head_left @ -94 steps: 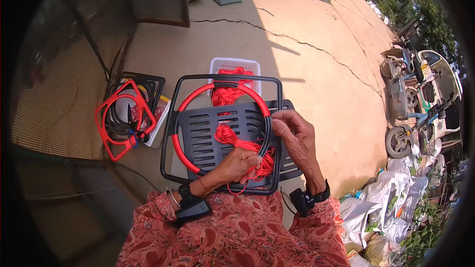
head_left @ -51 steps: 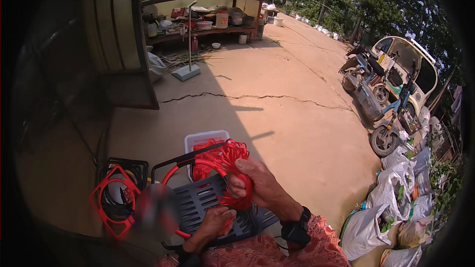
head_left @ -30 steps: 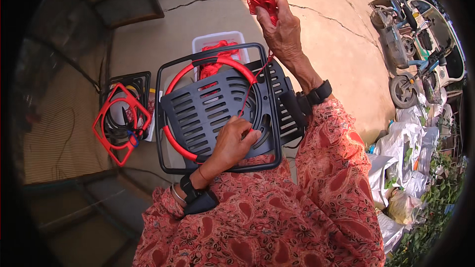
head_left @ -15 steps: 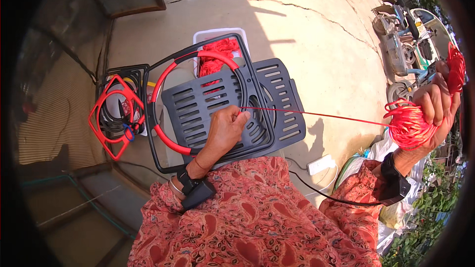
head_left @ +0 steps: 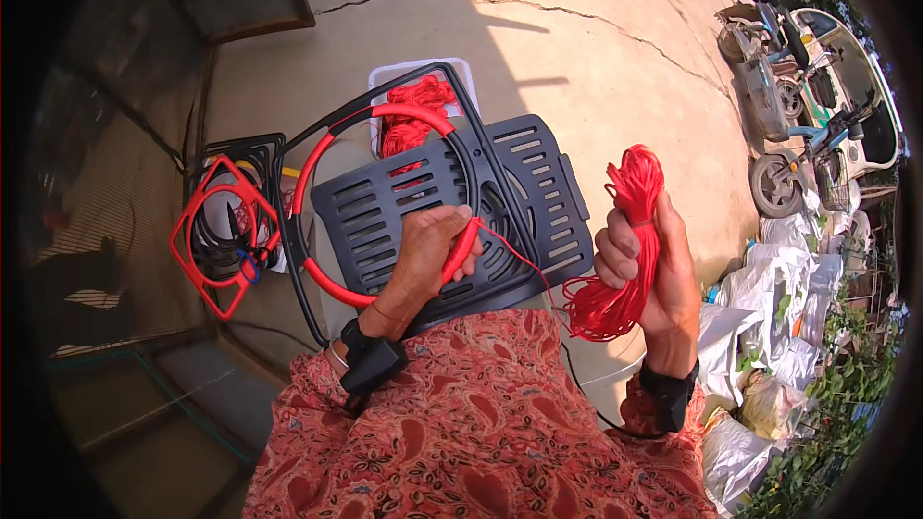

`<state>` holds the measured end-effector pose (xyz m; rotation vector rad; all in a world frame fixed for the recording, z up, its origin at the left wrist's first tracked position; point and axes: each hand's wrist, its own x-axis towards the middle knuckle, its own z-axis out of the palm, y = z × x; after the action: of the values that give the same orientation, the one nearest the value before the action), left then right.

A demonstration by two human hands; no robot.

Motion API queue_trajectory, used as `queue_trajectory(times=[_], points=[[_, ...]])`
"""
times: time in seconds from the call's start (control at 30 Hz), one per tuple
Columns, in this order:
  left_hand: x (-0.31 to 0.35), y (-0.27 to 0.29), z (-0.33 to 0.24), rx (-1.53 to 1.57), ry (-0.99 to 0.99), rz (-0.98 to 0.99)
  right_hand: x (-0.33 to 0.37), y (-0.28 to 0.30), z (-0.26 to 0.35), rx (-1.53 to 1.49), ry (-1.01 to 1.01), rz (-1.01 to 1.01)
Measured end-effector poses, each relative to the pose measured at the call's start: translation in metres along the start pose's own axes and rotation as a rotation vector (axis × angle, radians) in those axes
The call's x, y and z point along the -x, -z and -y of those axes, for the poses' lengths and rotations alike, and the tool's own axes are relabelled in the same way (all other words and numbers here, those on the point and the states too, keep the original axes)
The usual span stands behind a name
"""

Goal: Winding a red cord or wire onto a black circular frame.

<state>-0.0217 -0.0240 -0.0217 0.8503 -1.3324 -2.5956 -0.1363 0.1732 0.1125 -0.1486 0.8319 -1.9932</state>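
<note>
On our lap lies the black slatted chair frame, its ring partly wrapped in red cord. Our left hand pinches the wrap at the ring's lower right; our right hand clenches 1 red cord bundle, raised beside the frame. We judge the strand should stay taut, turns touching. Open concrete lies ahead; sacks crowd the right.

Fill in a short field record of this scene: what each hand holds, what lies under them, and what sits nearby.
left hand: grips the red-wrapped ring
right hand: holds a bundle of red cord
link: a cord strand runs from ring to bundle
under the ring: dark slatted plastic panel
behind: white tub with more red cord
ground: cracked concrete
</note>
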Motion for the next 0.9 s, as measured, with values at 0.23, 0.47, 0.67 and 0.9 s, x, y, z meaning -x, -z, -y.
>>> queue_trajectory(times=[0.23,0.47,0.67,0.9], points=[[0.002,-0.009,0.002,0.001,-0.05,-0.075,-0.007,-0.002,-0.044,0.799,-0.133,0.056],[0.006,-0.01,0.007,-0.166,-0.215,-0.181,-0.007,0.005,-0.048,1.556,0.256,0.104],[0.007,-0.018,0.01,-0.549,-0.542,-0.347,-0.038,-0.003,-0.071,2.018,0.294,0.077],[-0.004,-0.012,0.02,-0.498,-0.69,-0.474,-0.062,0.006,-0.091,1.886,0.667,0.163]])
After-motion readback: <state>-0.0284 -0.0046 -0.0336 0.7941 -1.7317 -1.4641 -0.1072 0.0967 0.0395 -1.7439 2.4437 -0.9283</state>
